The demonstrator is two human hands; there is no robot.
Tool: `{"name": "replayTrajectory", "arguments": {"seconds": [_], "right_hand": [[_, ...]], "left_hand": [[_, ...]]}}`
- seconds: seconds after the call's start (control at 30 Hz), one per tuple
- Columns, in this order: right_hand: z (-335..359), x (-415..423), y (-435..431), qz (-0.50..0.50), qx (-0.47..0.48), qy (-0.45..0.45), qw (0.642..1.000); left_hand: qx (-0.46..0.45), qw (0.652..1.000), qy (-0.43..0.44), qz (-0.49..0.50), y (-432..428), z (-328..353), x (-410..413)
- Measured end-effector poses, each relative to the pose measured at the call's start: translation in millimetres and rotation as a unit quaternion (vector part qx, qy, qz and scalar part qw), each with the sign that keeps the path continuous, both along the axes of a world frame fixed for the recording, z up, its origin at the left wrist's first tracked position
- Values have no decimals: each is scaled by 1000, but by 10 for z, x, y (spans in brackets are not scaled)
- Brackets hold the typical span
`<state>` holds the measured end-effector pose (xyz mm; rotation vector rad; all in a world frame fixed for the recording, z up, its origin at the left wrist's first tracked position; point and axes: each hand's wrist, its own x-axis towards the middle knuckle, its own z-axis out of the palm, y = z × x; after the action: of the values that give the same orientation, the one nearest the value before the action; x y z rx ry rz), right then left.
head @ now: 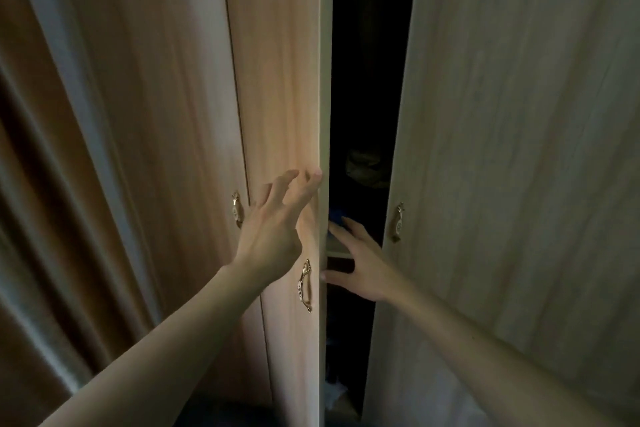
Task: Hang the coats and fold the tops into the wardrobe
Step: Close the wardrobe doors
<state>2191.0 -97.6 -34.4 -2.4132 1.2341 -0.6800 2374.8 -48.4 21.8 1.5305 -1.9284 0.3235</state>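
Wardrobe [519,149] of pale wood fills the head view, straight ahead and close, with its two middle doors parted on a narrow dark gap. The left hand [273,222] is raised against the left door [277,80], fingers spread and slightly bent, fingertips [316,174] touching the door's front edge and pinching nothing. Below it on that door hangs a brass handle [304,286].

The right hand [365,263] reaches into the gap just beside the edge of the right door [485,288]. Its thumb and the fingers in view are straight and spread, holding nothing, while its outer fingers are hidden by the door's edge.

Inside, the gloom shows only a pale shelf edge [339,250], something blue [337,215] above it, and a dark bundle [367,166] higher up. A brown curtain [52,184] hangs at far left.
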Motion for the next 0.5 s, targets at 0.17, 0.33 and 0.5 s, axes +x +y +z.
{"name": "replayTrajectory", "arguments": {"seconds": [0.17,0.33,0.5], "right_hand": [[-75,-417,-206,-1,30,-28,999],[-111,-663,-521,0,44,-43,998],[-122,-829,-772,-4,47,-49,998]], "left_hand": [[19,999,-33,-16,-305,30,-424],[50,995,1,-83,-644,-25,-801],[24,997,-23,-70,-957,-89,-927]]}}
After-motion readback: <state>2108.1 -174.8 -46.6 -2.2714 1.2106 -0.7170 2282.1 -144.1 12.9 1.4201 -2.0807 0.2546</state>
